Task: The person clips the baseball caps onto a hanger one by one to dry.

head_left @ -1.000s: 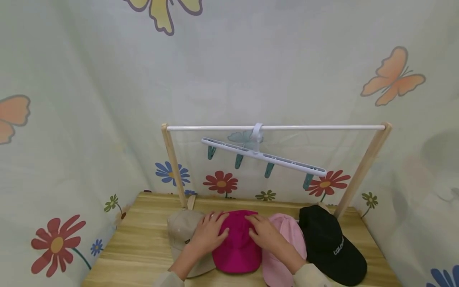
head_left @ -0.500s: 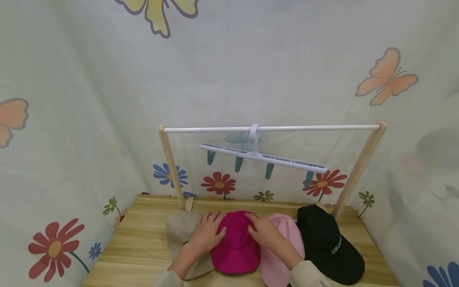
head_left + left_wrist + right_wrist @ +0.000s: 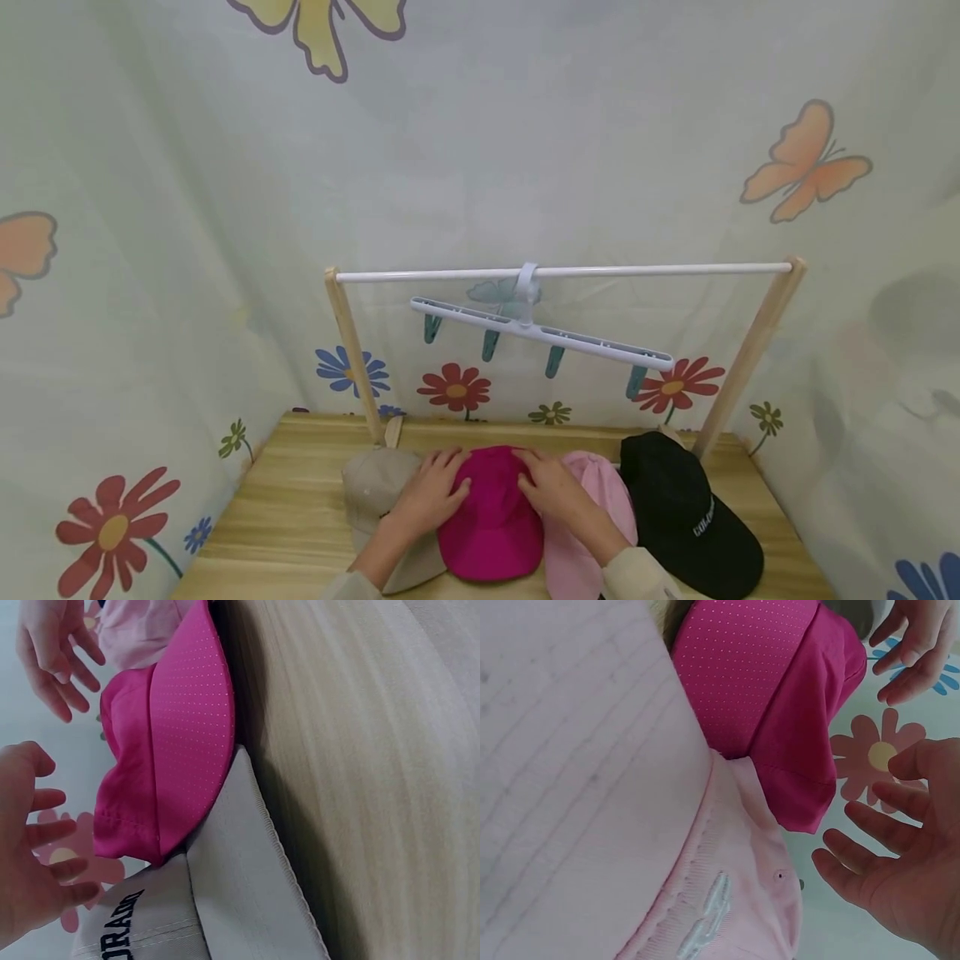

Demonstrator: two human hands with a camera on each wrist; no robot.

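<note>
Four caps would exceed a simple pair here; several lie side by side on the wooden table. A magenta cap [image 3: 491,537] sits mid-row, brim toward me. My left hand [image 3: 430,493] is over its left side, near the beige cap [image 3: 369,486]. On the other side my right hand [image 3: 555,490] is above the magenta cap and the pink cap [image 3: 607,492]. In both wrist views the fingers are spread and slightly bent, with a gap between them and the caps. The beige cap carries dark lettering in the left wrist view. A black cap [image 3: 667,504] lies at the right end.
Behind the caps stands a rack with wooden posts [image 3: 750,358] and a white rod [image 3: 645,271]. A pale hanger [image 3: 480,317] with several green clips [image 3: 554,362] hangs tilted from it. The wooden table [image 3: 262,500] extends left; a printed curtain [image 3: 187,208] encloses the space.
Both hands stay almost still over the magenta cap. The head view has shifted slightly, and the hanger's tilt has changed a little.
</note>
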